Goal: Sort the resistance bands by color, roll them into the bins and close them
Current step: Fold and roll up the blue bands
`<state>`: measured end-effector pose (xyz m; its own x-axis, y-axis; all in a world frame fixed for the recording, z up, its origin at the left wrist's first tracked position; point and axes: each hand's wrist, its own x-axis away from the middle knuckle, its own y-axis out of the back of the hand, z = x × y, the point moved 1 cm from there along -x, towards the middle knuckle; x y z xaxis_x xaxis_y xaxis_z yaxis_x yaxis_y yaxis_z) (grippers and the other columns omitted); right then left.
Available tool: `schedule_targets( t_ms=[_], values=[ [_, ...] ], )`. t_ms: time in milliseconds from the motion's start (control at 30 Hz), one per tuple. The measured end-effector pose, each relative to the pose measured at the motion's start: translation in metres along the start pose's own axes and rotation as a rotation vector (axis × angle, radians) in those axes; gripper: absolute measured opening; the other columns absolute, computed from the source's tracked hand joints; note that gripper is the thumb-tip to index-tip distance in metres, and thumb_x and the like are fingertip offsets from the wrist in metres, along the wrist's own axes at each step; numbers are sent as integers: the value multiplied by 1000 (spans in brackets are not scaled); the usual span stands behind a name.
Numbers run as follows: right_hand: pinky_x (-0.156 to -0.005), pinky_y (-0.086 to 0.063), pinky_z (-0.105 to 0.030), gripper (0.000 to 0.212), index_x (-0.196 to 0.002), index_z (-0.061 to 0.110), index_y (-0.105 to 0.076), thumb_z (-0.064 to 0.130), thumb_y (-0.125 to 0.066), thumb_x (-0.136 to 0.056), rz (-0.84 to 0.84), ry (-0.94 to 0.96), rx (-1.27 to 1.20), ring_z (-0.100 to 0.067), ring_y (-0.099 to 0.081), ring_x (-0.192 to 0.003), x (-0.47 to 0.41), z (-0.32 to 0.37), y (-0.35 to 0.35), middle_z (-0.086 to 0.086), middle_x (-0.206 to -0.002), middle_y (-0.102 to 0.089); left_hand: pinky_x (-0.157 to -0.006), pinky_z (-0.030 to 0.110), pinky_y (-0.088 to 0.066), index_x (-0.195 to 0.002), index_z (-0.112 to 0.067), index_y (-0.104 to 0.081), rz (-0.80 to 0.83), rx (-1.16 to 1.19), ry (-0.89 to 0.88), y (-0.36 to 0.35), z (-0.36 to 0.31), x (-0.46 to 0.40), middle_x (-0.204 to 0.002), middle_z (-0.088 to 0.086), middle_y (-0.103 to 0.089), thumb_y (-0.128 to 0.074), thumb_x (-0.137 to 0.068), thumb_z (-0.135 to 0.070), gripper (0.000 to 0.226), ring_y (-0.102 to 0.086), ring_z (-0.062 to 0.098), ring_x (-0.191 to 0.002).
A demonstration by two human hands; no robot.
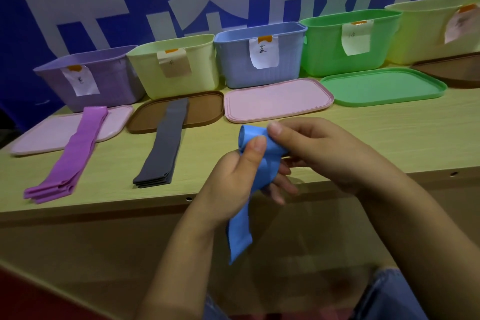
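A blue resistance band (259,163) is partly rolled at its top end, and its loose tail hangs down past the table's front edge. My left hand (233,179) grips the roll with its thumb on top. My right hand (311,148) pinches the roll from the right. A stack of purple bands (70,156) lies flat at the left, partly on a pink lid (52,135). A stack of grey bands (163,145) lies beside it, reaching onto a brown lid (205,109). The blue bin (262,60) stands open behind my hands.
Along the back stand open labelled bins: purple (104,86), pale yellow (197,67), green (327,52) and another pale yellow (420,34). In front of them lie a pink lid (278,100), a green lid (384,86) and a brown lid (452,70). The wooden table's front edge (104,205) runs below.
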<state>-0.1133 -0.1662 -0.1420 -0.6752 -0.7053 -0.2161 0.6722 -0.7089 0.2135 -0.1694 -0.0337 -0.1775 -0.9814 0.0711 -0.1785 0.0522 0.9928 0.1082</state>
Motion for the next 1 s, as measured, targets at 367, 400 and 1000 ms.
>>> schedule_targets(
  t_ms=[367, 400, 1000],
  values=[
    [-45, -43, -22, 25, -86, 22, -67, 41, -61, -71, -153, 91, 36, -5, -55, -51, 13, 9, -4, 7, -62, -61, -79, 38, -57, -106, -25, -73, 200, 582, 35, 2, 2, 2, -108, 4, -72, -76, -58, -63, 62, -68, 21, -99],
    [-45, -42, -25, 26, -86, 22, -67, 42, -61, -72, -176, 98, 60, -9, -54, -51, 12, 7, -4, 3, -63, -62, -77, 36, -57, -105, -25, -74, 206, 580, 49, 3, 1, 1, -106, 5, -72, -76, -55, -64, 63, -69, 22, -97],
    [-56, -41, -17, 22, -96, 14, -67, 30, -64, -82, -341, 233, 151, -2, -54, -50, 7, -3, -1, 15, -58, -59, -48, 20, -44, -92, -10, -67, 319, 558, -13, -12, 12, -12, -53, -2, -53, -58, -65, -76, 72, -43, 5, -42]
  ],
)
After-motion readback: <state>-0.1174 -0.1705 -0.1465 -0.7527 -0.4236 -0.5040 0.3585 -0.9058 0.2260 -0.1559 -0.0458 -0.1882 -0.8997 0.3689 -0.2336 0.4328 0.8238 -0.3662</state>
